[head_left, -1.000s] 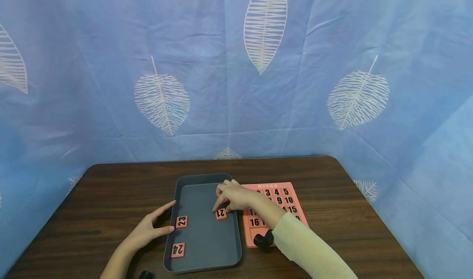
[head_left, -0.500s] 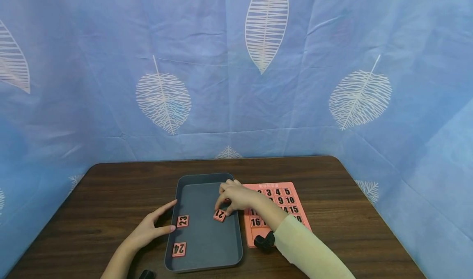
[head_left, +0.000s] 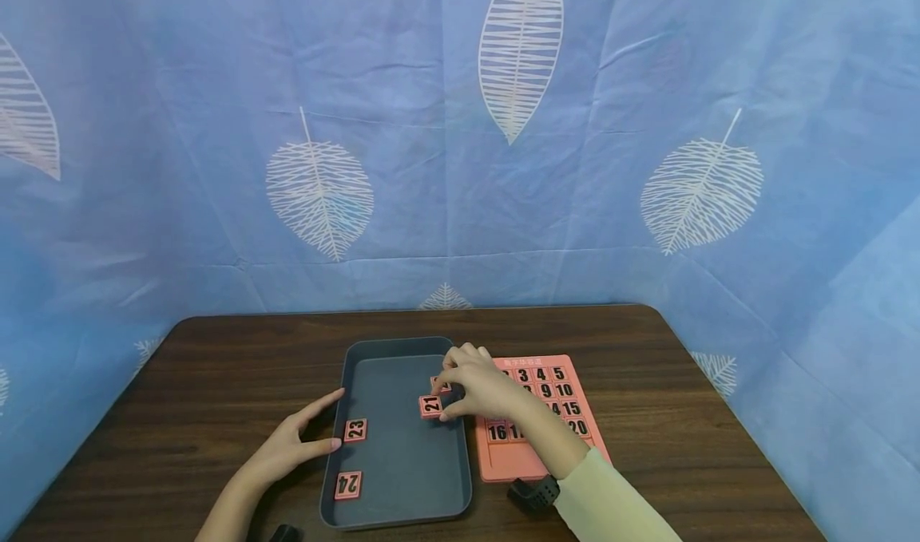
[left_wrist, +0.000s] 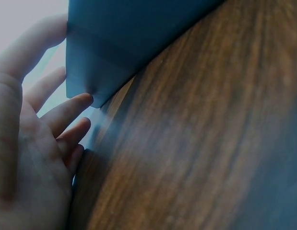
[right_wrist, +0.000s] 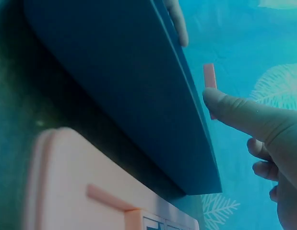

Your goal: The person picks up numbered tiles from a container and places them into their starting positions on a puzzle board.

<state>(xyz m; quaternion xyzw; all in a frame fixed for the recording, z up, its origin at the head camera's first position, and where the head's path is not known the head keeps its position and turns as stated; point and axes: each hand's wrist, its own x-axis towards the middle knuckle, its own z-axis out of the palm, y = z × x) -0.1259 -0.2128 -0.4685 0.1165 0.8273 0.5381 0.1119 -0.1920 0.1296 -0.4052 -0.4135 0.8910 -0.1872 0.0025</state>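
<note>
My right hand (head_left: 480,386) pinches a pink number tile marked 21 (head_left: 430,406) between thumb and fingers over the right side of the grey tray (head_left: 395,518). The right wrist view shows this tile (right_wrist: 209,76) edge-on, above the tray's rim with the thumb against it. Partly covered by the fingers, another pink tile (head_left: 442,384) shows just behind. Inside the tray's left side lie tile 23 (head_left: 355,430) and tile 24 (head_left: 348,485). My left hand (head_left: 291,442) has its fingers and thumb spread, tips at the tray's left wall (left_wrist: 105,43).
Right of the tray lies a pink number board (head_left: 513,468) with rows of numbered tiles, partly covered by my right forearm; its front row is a bare slot. The dark wooden table (head_left: 690,446) meets a blue leaf-patterned cloth (head_left: 402,207) at the back.
Tile 21 has come up in my right hand and turned from upside down to sideways. The hand has shifted slightly right, and the tile behind now shows. My left hand stays put.
</note>
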